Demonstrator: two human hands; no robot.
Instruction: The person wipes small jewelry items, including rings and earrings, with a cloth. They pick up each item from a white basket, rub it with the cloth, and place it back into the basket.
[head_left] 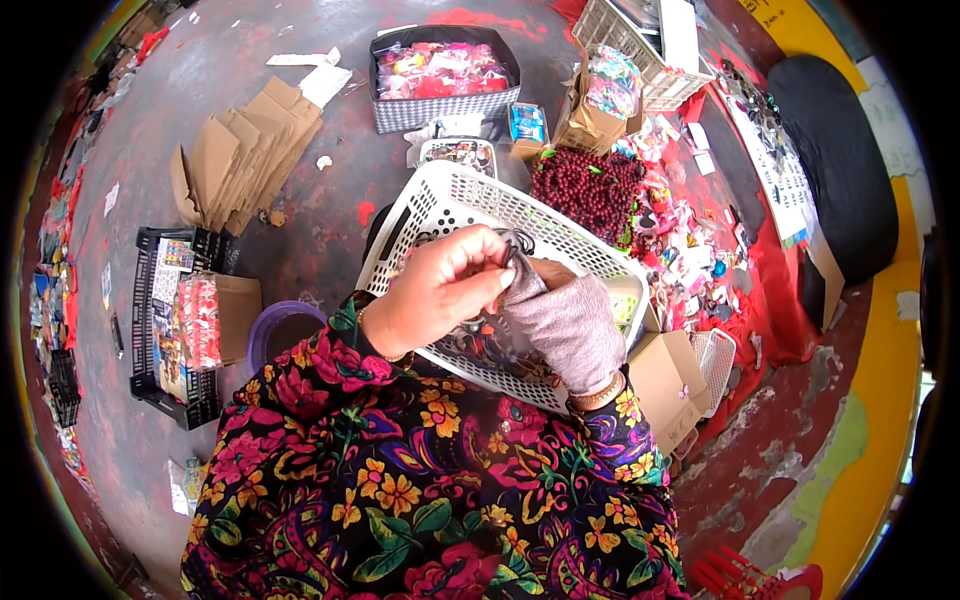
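Head view: your left hand (435, 295) is bare, with its thumb and index finger drawn together at the fingertips. They meet your right hand (565, 315), so that the two touch near the middle of the view. Grey fabric (570, 335) covers your right hand down to the wrist. Whether your left fingertips pinch this fabric or some small item cannot fairly be determined, as the fingers overlap there; the grip of your right hand is likewise concealed.

Both hands are positioned above a white perforated basket (475, 190), which sits tilted across the view in front of your body. Small dark items (475, 350) lie inside it, too jumbled to identify. Dark red beads (585, 195) are heaped just beyond the basket's right side, and an open cardboard box (665, 385) stands to the right of your right wrist. At your left are a purple bucket (285, 330) and, farther out, a black crate (150, 395). Beyond the basket stands a patterned box (440, 112) of pink packets (445, 70).
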